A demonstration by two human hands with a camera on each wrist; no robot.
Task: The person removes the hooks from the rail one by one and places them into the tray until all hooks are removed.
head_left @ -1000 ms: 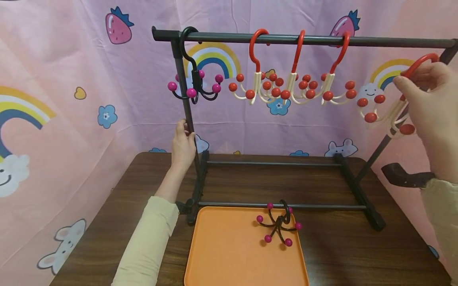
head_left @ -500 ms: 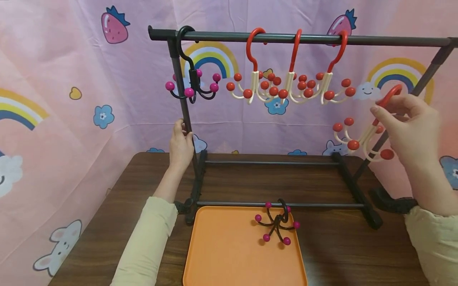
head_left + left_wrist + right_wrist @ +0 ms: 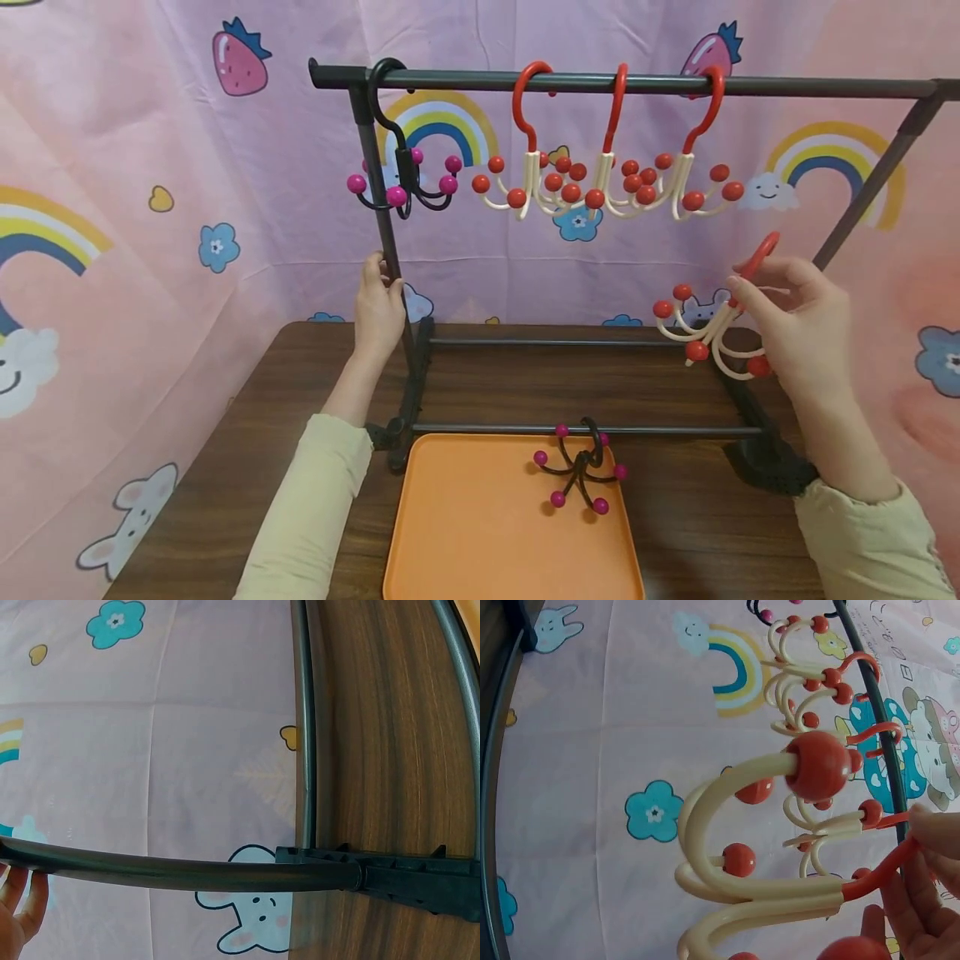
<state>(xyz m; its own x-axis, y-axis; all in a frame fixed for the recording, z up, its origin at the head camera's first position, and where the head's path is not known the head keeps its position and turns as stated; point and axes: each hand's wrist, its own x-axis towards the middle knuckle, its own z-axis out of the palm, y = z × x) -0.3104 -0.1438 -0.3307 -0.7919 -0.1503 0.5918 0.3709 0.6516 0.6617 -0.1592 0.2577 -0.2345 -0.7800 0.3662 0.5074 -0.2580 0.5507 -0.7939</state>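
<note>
My right hand (image 3: 806, 333) pinches the red hook of a cream multi-arm hook hanger (image 3: 723, 321) with red ball tips. It is held tilted, below the rail and in front of the rack's right side. In the right wrist view the same hanger (image 3: 780, 889) fills the foreground. My left hand (image 3: 378, 312) grips the left post (image 3: 387, 225) of a dark metal rack; its fingertips (image 3: 31, 900) show against the post in the left wrist view. From the top rail (image 3: 465, 81) hang a black hanger with magenta balls (image 3: 406, 171) and three red-hooked cream hangers (image 3: 604, 171).
An orange tray (image 3: 480, 533) lies at the front of the brown wooden table (image 3: 285, 450). At its upper right rests a second black hanger (image 3: 581, 467) with magenta balls. The rack's lower front bar (image 3: 675, 431) runs just behind the tray. A patterned cloth (image 3: 285, 167) hangs behind.
My right hand has carried the red-hooked hanger down and to the left, away from the rail's right end. The left hand keeps its place on the post.
</note>
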